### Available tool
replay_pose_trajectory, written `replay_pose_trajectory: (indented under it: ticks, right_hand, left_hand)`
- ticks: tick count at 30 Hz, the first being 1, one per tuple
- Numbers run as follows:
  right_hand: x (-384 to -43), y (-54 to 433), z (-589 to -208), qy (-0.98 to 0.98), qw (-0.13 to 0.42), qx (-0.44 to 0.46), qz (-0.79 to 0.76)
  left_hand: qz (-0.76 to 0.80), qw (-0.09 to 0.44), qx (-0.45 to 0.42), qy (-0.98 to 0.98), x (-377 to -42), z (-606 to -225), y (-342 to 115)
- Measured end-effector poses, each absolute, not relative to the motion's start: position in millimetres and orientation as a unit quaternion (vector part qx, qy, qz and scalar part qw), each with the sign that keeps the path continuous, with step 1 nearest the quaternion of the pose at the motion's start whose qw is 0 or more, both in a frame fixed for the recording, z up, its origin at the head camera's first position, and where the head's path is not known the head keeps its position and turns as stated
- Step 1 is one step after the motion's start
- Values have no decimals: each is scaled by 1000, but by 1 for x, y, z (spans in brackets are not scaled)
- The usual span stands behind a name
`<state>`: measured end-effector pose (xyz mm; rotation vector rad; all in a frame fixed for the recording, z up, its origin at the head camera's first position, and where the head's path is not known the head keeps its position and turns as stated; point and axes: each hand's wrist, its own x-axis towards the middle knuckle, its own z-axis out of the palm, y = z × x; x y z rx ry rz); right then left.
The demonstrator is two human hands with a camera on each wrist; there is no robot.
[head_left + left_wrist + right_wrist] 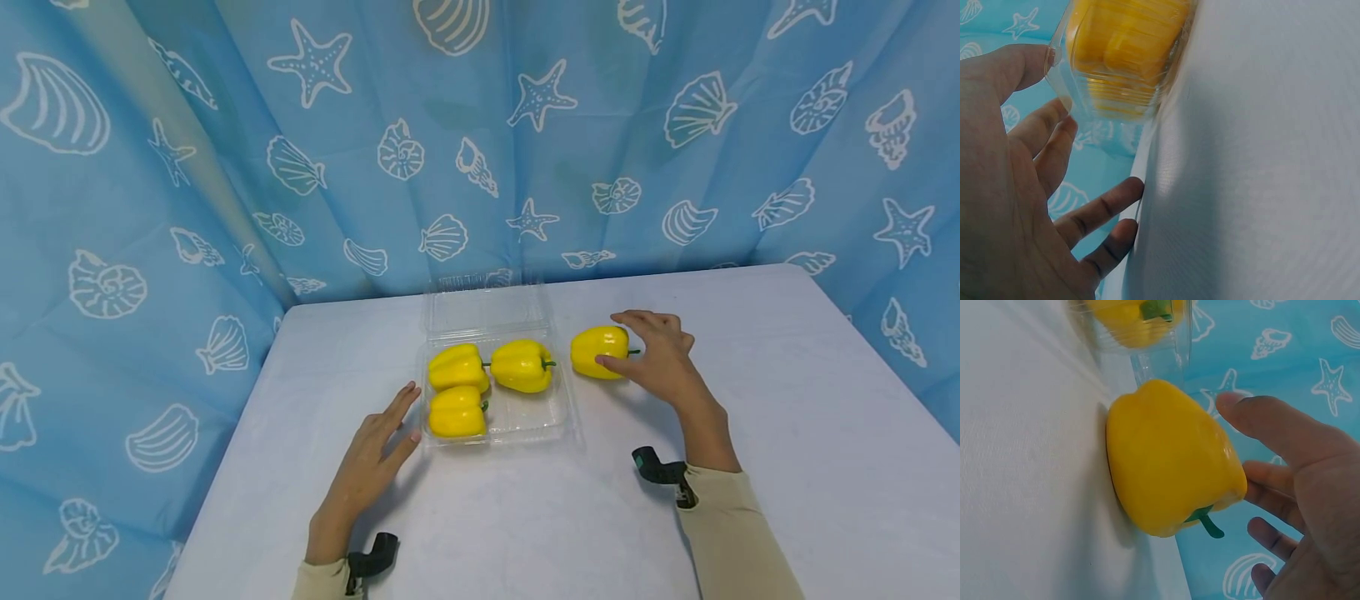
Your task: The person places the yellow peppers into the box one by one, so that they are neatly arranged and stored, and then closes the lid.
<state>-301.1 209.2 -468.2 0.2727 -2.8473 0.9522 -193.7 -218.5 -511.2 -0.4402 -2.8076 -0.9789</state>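
A clear plastic clamshell container [525, 421] lies with its lid raised at the back. Inside are three yellow bell peppers: one at back left [457, 367], one at back right [522, 367] and one at front left [457, 412]. My left hand [371, 462] is at the container's left side, fingers spread, with thumb and fingertips close to its wall in the left wrist view. Right of the container, another yellow bell pepper [1169, 459] lies on its side on the table. My right hand [656, 358] reaches over its stem end, thumb and fingers apart around it.
A white cloth covers the table [510, 525]. Close behind its back edge hangs a blue curtain [480, 108] with white shells and starfish. A black wrist camera [660, 471] sits on the right wrist, another camera [375, 557] on the left.
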Motion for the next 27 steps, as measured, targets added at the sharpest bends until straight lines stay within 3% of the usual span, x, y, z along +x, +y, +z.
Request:
replay_pose_trajectory:
  ticks: [12, 27]
  right_hand:
    - [-301, 213, -472, -946, 42, 103, 305]
    - [-299, 214, -468, -945, 63, 113, 301]
  left_hand:
    - [-323, 61, -137, -934, -192, -510, -218]
    - [-321, 65, -144, -934, -194, -510, -219]
